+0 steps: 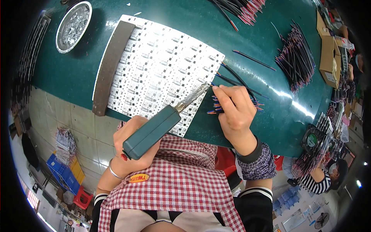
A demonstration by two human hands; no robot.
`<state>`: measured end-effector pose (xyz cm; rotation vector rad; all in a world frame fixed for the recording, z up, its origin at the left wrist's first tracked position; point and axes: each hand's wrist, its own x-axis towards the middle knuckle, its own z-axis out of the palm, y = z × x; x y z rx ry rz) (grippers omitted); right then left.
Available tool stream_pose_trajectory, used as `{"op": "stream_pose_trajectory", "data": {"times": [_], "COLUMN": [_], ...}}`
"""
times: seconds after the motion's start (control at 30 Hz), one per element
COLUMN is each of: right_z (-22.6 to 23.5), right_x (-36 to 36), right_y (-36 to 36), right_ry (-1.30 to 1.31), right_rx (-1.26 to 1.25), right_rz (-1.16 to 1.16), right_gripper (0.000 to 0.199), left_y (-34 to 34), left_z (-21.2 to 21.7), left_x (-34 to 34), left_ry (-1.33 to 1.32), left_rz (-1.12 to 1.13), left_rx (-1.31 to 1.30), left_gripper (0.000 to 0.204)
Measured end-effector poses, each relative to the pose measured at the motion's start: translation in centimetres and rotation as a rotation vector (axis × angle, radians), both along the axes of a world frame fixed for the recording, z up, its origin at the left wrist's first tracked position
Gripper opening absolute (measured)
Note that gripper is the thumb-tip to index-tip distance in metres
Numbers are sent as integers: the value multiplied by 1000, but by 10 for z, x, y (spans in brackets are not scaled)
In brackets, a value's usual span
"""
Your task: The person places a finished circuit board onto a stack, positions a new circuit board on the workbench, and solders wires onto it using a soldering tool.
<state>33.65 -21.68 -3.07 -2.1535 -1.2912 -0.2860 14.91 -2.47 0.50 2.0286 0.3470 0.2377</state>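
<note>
My left hand is wrapped round the body of a dark green soldering gun. Its metal tip points up and right, reaching the right edge of a white circuit board panel with rows of small parts. At that edge my right hand pinches a thin wire close to the tip; the fingers hide most of it. Several black-sleeved wires extend from the board's edge beside this hand. Under its fingers lie more wire ends with blue and orange tips. A brown bar lies across the panel's left side.
A white bowl of silvery scraps stands at the far left of the green table. Bundles of black wires and red-tipped wires lie at the right and back. Cardboard boxes line the right edge. A co-worker in a striped sleeve sits at right.
</note>
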Motion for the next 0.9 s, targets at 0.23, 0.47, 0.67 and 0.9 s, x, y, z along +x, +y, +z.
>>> {"op": "stream_pose_trajectory", "data": {"times": [0.23,0.47,0.67,0.9], "right_z": [2,7,3,-3], "right_x": [-1,-8,-25,-27], "right_y": [0,-4,-3,-3], "right_ry": [-30,-13,6,70], "right_rx": [-28,88,-65,12], "right_rz": [2,27,-81,3], "right_gripper": [32,47,65,57], "left_y": [1,-1,-1,-1], "left_z": [-3,-1,-4,-7], "left_x": [-10,-28,-32,-27], "left_ry": [-75,162,158,12], "left_rz": [0,138,119,23], "left_rx": [96,-123,-123,8], "left_gripper": [24,27,28,26]}}
